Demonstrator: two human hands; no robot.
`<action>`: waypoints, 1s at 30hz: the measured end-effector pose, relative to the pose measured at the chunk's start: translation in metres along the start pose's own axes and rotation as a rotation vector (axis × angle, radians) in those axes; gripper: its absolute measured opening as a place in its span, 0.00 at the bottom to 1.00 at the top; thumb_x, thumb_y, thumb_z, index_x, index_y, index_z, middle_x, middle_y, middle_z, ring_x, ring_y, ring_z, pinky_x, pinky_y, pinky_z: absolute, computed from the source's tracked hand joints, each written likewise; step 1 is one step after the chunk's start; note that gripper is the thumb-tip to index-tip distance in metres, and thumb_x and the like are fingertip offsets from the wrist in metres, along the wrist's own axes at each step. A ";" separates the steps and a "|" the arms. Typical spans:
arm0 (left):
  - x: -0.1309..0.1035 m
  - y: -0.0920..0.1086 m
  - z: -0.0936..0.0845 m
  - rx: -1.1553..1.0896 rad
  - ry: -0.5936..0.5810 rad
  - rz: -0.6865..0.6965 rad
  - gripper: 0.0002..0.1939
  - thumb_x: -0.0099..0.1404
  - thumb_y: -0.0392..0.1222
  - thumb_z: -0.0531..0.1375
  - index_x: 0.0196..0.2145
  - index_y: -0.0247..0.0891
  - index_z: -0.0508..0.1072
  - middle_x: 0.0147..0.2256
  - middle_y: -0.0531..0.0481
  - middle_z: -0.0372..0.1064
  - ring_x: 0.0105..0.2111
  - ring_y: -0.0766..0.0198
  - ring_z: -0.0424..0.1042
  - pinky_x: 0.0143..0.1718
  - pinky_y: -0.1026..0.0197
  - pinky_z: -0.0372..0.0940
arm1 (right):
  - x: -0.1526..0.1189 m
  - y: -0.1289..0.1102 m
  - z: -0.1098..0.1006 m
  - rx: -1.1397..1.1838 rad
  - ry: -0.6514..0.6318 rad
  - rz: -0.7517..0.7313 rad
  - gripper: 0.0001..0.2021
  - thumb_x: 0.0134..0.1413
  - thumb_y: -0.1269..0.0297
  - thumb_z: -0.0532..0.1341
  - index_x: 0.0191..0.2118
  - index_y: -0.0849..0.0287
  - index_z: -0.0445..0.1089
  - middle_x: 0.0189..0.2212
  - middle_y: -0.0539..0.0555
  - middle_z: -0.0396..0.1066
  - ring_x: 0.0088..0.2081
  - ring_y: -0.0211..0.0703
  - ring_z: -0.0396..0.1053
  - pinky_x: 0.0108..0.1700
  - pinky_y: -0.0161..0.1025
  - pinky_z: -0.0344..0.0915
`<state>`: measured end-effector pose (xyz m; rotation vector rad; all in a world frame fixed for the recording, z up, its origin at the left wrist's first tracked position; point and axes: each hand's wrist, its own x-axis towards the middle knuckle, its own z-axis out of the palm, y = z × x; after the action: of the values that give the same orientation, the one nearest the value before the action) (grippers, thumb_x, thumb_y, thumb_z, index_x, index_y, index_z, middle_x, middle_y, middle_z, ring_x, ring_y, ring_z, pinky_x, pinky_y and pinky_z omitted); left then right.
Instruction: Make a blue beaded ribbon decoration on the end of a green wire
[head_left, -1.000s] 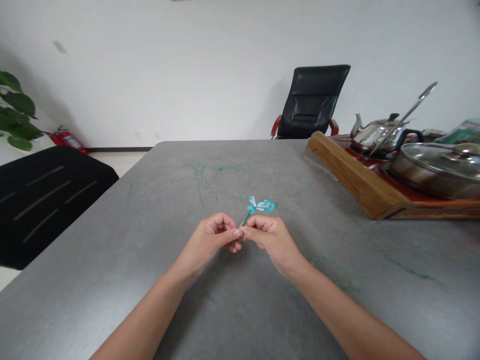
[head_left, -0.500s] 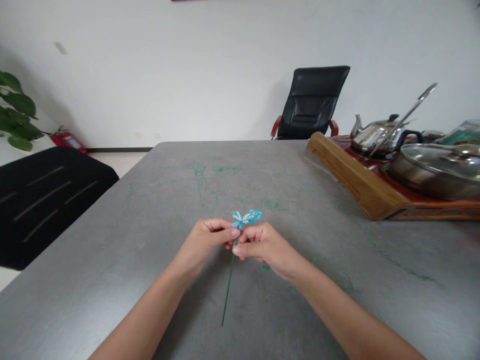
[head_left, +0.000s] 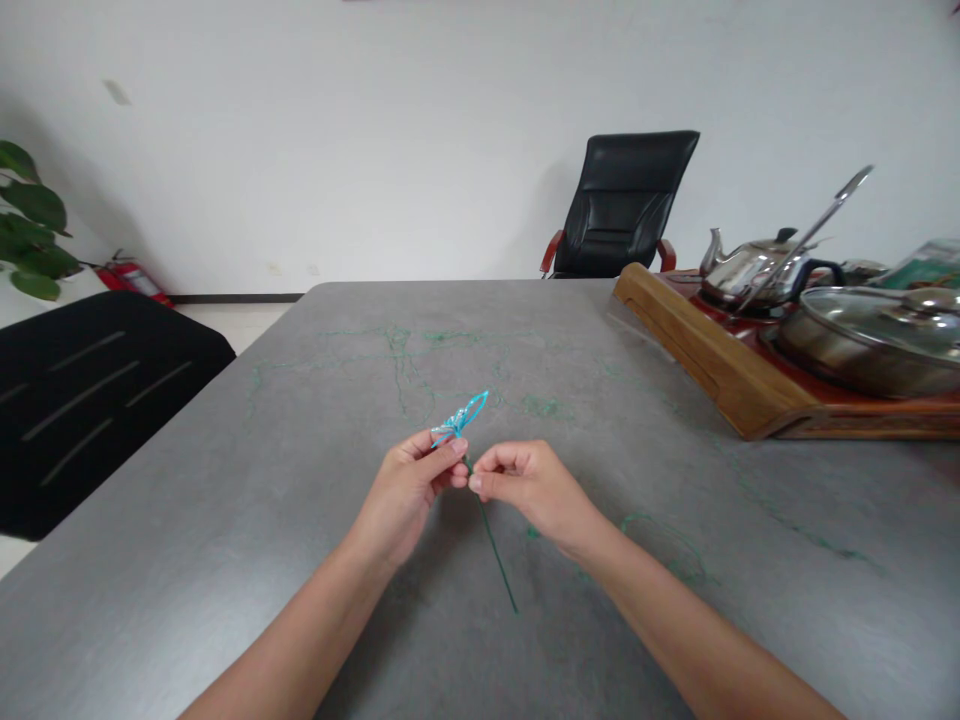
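A blue and silvery-white wire flower (head_left: pixel 463 415) on a thin green stem (head_left: pixel 498 556) is held above the table. My left hand (head_left: pixel 414 487) pinches it just below the petals, thumb on top. Close beside it, my right hand (head_left: pixel 529 490) has thumb and forefinger pressed together at the upper stem; whether a thread lies between them is too small to see. The stem slants down to the right, its lower end free. Loose green threads (head_left: pixel 551 406) lie on the grey table (head_left: pixel 330 560) beyond and to the right of my hands.
On the right stands a wooden tea tray (head_left: pixel 716 370) with a metal kettle (head_left: pixel 757 272) and a lidded pan (head_left: pixel 877 345). A black office chair (head_left: pixel 634 205) is behind the table, and another dark chair (head_left: pixel 97 400) stands at the left edge.
The flower has tipped, so its petals now point up and right and the stem's lower end has swung to the right. My hands have drawn slightly apart.
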<state>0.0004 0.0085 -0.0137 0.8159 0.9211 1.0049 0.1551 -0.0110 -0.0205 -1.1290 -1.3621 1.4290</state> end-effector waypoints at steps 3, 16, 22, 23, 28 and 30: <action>0.001 -0.002 0.002 -0.077 0.030 0.019 0.10 0.50 0.38 0.71 0.27 0.33 0.74 0.21 0.57 0.68 0.20 0.74 0.66 0.25 0.71 0.64 | 0.000 0.002 0.000 0.009 0.018 -0.018 0.07 0.45 0.63 0.63 0.23 0.59 0.71 0.20 0.47 0.67 0.24 0.36 0.60 0.30 0.35 0.55; -0.001 -0.002 0.007 -0.162 0.097 0.104 0.11 0.48 0.38 0.72 0.27 0.32 0.75 0.24 0.55 0.70 0.22 0.74 0.69 0.26 0.72 0.67 | 0.001 0.008 0.003 -0.159 0.011 -0.128 0.09 0.56 0.61 0.55 0.28 0.58 0.62 0.23 0.47 0.60 0.28 0.37 0.57 0.32 0.36 0.55; -0.002 -0.004 0.007 -0.134 0.102 0.150 0.09 0.50 0.37 0.71 0.26 0.33 0.75 0.24 0.55 0.70 0.23 0.74 0.68 0.27 0.72 0.66 | -0.002 0.008 0.007 -0.385 0.113 -0.237 0.07 0.59 0.65 0.52 0.30 0.58 0.62 0.27 0.49 0.61 0.30 0.38 0.58 0.34 0.36 0.54; -0.002 -0.005 0.006 -0.128 0.100 0.157 0.09 0.50 0.37 0.71 0.26 0.33 0.75 0.24 0.55 0.70 0.23 0.74 0.69 0.27 0.72 0.66 | -0.003 0.008 0.007 -0.367 0.105 -0.219 0.07 0.59 0.65 0.52 0.30 0.57 0.62 0.26 0.48 0.62 0.29 0.38 0.58 0.34 0.36 0.54; -0.001 -0.002 0.002 -0.103 0.026 0.139 0.08 0.51 0.38 0.71 0.28 0.33 0.76 0.25 0.55 0.70 0.23 0.74 0.68 0.27 0.72 0.66 | -0.003 0.006 0.007 -0.152 0.090 -0.159 0.08 0.56 0.62 0.55 0.28 0.57 0.62 0.23 0.47 0.62 0.27 0.36 0.58 0.30 0.35 0.53; 0.000 0.001 0.000 -0.070 -0.039 0.111 0.09 0.52 0.38 0.71 0.31 0.33 0.78 0.25 0.55 0.70 0.24 0.74 0.67 0.26 0.72 0.66 | -0.003 0.003 0.007 0.019 0.042 -0.067 0.10 0.55 0.59 0.58 0.28 0.58 0.62 0.22 0.46 0.62 0.22 0.33 0.54 0.25 0.33 0.49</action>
<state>0.0006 0.0087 -0.0130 0.8319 0.8096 1.1078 0.1495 -0.0159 -0.0229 -1.0853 -1.3420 1.3608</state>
